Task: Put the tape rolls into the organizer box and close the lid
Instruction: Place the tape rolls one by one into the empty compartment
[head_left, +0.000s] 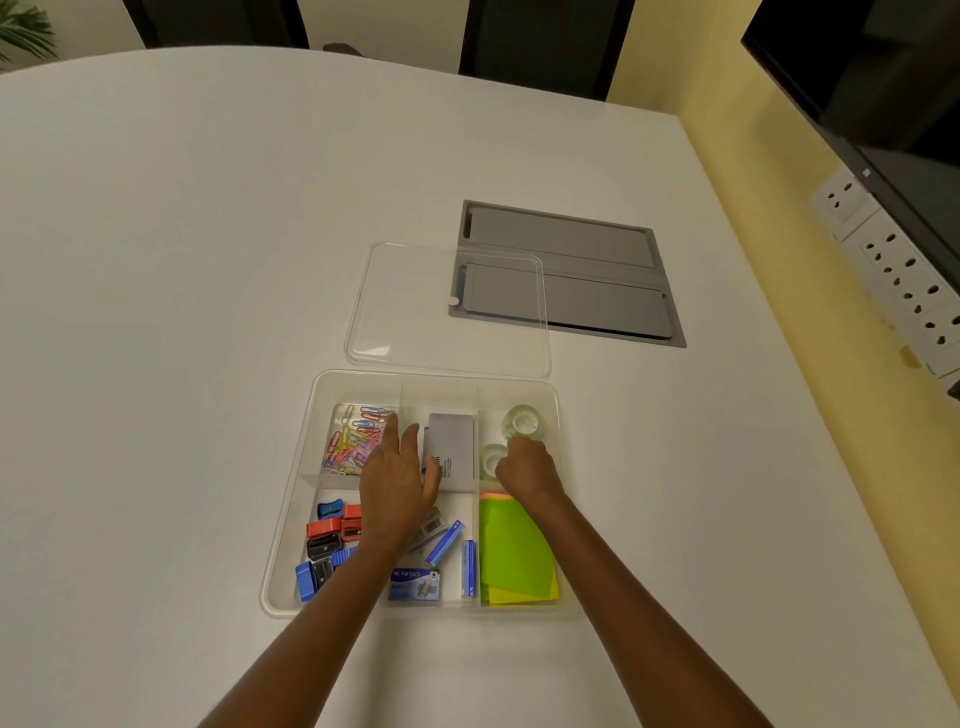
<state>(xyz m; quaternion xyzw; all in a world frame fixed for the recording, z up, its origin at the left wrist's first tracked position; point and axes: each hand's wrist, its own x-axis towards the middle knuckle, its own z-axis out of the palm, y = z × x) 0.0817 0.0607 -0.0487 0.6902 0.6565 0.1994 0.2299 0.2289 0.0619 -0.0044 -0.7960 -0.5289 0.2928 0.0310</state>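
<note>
A clear plastic organizer box (291, 519) sits open on the white table, split into several compartments. Two clear tape rolls lie in its far right compartment: one roll (521, 422) at the back, a second roll (489, 458) nearer. My right hand (527, 470) is curled inside that compartment, fingers touching both rolls; whether it grips one is unclear. My left hand (397, 480) hovers flat with fingers spread over the middle compartments, holding nothing. The clear lid (415, 312) lies flat on the table just beyond the box.
The box also holds coloured paper clips (350, 441), sharpeners (324, 540), staple boxes (415, 584), a grey pad (452, 449) and green and yellow sticky notes (514, 556). A grey cable hatch (571, 270) is set in the table behind the lid. Wall sockets (904, 280) are at the right.
</note>
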